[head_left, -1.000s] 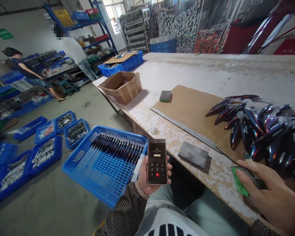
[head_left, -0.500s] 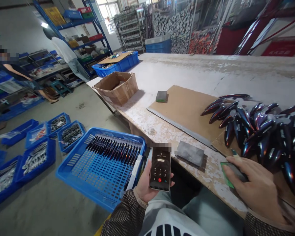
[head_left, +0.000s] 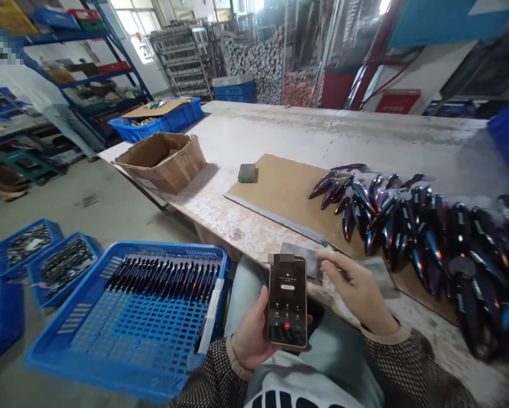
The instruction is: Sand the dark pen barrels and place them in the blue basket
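Steel racks (head_left: 182, 56) and piled stock line the workshop behind a long, scuffed table (head_left: 305, 127), whose near edge runs just past the seated person's lap. The left hand (head_left: 249, 334) cradles a phone (head_left: 287, 303) upright, its lit call screen turned toward the head camera, probably so it can be read while the other hand stays free. The right hand (head_left: 358, 292) hangs over the near edge of the table, its fingers curled and drawn toward the thumb; whether it pinches anything small cannot be told. A grey block (head_left: 300, 258) lies just beyond its fingertips, partly behind the phone, and a grey pad (head_left: 381, 276) lies just past the hand, at the edge of a cardboard sheet (head_left: 279, 195). Dark, glossy teardrop pieces (head_left: 419, 243) crowd the right end of that sheet, perhaps set there to keep their shine off the rough tabletop. A small green-backed block (head_left: 246, 173) sits beside the sheet's far left edge, and a cardboard box (head_left: 161, 164) stands near the table's left edge. Below the table's edge, on the left, a blue crate (head_left: 110, 374) holds black pens (head_left: 163, 279) in a tight row along its far wall.
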Tool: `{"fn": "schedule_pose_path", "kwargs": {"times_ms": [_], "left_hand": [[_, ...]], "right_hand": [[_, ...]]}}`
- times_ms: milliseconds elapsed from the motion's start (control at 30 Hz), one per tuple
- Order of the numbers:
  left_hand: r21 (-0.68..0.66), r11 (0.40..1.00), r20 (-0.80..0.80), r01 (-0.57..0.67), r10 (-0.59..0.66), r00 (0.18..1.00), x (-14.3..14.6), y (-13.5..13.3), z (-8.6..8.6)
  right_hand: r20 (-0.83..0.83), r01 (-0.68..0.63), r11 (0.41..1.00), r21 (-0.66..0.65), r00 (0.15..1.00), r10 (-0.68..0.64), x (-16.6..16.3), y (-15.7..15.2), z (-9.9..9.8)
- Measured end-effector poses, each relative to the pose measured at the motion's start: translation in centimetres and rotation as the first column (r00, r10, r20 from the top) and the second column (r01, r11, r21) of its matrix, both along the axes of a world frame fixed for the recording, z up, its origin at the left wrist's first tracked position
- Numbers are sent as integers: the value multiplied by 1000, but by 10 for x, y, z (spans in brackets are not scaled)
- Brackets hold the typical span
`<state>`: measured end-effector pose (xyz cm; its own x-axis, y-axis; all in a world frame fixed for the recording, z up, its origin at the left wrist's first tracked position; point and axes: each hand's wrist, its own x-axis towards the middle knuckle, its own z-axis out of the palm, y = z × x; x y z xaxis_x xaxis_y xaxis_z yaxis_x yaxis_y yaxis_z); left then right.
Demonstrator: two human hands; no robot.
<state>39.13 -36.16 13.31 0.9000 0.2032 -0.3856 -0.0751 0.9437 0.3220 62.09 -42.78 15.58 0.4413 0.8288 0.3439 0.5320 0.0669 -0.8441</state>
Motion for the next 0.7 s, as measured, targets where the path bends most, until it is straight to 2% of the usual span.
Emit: {"fn": "schedule_pose_path", "kwargs": {"times_ms": [100, 200, 267, 333, 400, 533, 633, 700], "left_hand": [[38, 997, 33, 74, -75, 997, 11, 0, 2], [60, 992, 70, 109, -113, 991, 18, 2, 7], [95, 990, 63, 101, -108, 992, 21, 2, 10], [192, 977, 6, 89, -92, 996, 22, 1, 13], [347, 935, -46, 73, -60, 997, 22, 0, 14], [613, 788, -36, 51, -37, 999, 22, -6, 11], [718, 696, -37, -8, 50, 998, 24, -10, 8], [727, 686, -97, -14, 123, 988, 26, -12, 6]], "right_hand": [[-263, -66, 996, -64, 964, 47, -5, 12, 3], [-510, -116, 991, -66, 858, 67, -2, 16, 1], [-596, -109, 993, -53, 801, 56, 2, 15, 0], [-631, -68, 996, -57, 776, 17, 5, 14, -1], [-655, -19, 998, -60, 756, -24, 8, 14, 0], [-685, 10, 999, -53, 727, -43, 10, 14, 4], [-688, 5, 999, -39, 725, -30, 10, 15, 3], [-694, 9, 999, -40, 719, -34, 9, 15, 1]]}}
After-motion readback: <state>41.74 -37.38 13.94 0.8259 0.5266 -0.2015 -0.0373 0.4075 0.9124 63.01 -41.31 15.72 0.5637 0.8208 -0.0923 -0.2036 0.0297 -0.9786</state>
